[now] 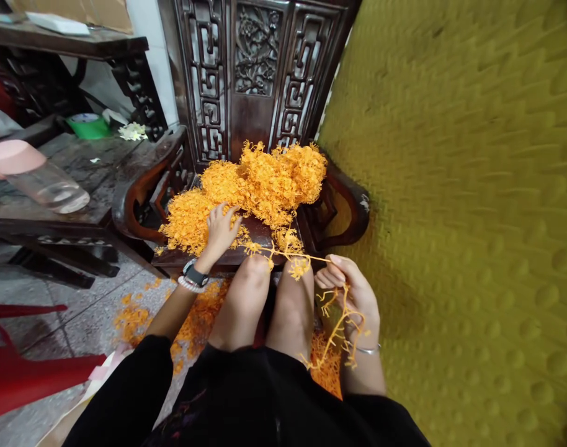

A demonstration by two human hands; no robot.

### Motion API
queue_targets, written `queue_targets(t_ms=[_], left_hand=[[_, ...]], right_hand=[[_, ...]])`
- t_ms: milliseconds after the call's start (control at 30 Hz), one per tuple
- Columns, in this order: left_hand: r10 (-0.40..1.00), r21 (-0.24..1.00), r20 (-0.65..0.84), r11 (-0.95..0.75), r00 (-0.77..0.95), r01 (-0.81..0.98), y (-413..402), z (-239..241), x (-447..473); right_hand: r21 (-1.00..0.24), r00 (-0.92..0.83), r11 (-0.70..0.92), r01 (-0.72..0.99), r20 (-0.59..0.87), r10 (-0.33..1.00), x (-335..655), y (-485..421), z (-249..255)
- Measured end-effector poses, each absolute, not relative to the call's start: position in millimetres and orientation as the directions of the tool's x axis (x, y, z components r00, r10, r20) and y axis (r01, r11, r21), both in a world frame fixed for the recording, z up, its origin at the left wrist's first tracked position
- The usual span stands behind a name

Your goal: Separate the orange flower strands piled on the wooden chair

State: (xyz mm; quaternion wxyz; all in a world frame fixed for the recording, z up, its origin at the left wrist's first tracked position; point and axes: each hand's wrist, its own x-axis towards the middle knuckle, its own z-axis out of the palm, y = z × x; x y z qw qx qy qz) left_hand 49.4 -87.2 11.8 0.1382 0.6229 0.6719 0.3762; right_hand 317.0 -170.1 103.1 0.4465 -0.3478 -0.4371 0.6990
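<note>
A heap of orange plastic flower sprigs (260, 183) lies on the seat of a dark carved wooden chair (258, 74). My left hand (221, 228), with a watch and bead bracelet at the wrist, rests on the near left part of the heap, fingers spread on the sprigs. My right hand (353, 288) is closed in a pinch on a long orange stem (290, 253) that runs left toward the heap, with bare orange stalks (342, 329) hanging below the palm. My bare knees (269, 298) press against the chair's front edge.
More orange bits (134, 320) litter the tiled floor under the chair. A yellow textured surface (460, 217) fills the right side. A dark low table (64, 205) stands left with a clear plastic container (46, 186). A red plastic stool (18, 372) sits at lower left.
</note>
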Motion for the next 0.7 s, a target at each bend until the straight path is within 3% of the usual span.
queue_targets(t_ms=[67,133,200,400,567,700], left_hand=[[0.959,0.891,0.282,-0.275,0.033,0.361,-108,41,62],[0.924,0.961,0.262,-0.277,0.277,0.015,-131,66,77],[0.889,0.969,0.246,-0.233,0.388,-0.081,-150,83,92],[0.905,0.931,0.24,-0.318,0.351,0.182,-166,72,117],[0.933,0.814,0.359,-0.327,0.026,0.48,-168,49,116],[0.891,0.794,0.429,-0.291,-0.152,0.534,-167,39,115]], right_hand=[[-0.929,-0.345,-0.21,-0.305,-0.097,0.933,316,-170,101],[-0.938,-0.325,-0.191,-0.289,-0.092,0.941,312,-170,99],[-0.947,-0.317,-0.178,-0.269,-0.088,0.944,308,-171,99],[-0.961,-0.3,-0.178,-0.212,-0.11,0.948,309,-174,96],[-0.975,-0.244,-0.114,-0.188,-0.066,0.968,315,-177,90],[-0.993,-0.236,-0.058,-0.101,-0.032,0.971,308,-191,93]])
